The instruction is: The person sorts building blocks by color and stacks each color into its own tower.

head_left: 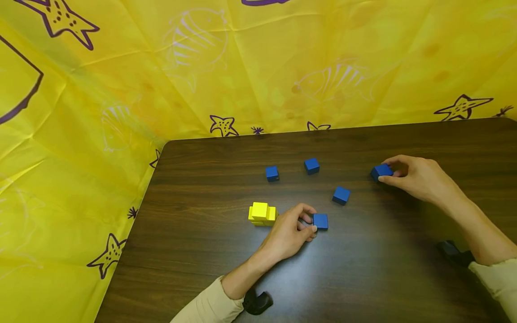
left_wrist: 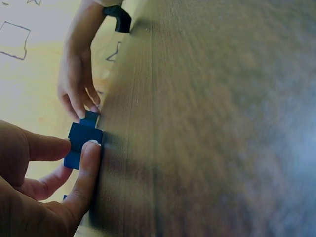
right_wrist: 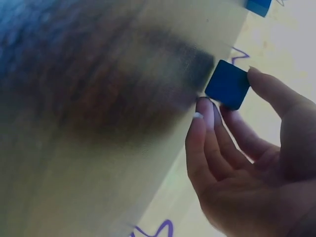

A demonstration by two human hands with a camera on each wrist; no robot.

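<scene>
My left hand is low over the table, its thumb and fingers pinching a blue block. In the left wrist view that block sits between the fingertips, close to the wood. Farther right, my right hand grips another blue block between thumb and fingers. The right wrist view shows one flat face of this block; whether it touches the table is hard to tell. Just left of my left hand stands a small yellow block stack, partly hidden by that hand.
Three loose blue blocks lie on the dark wooden table: one at the back left, one at the back middle, one between the hands. A yellow patterned cloth hangs behind and left of the table.
</scene>
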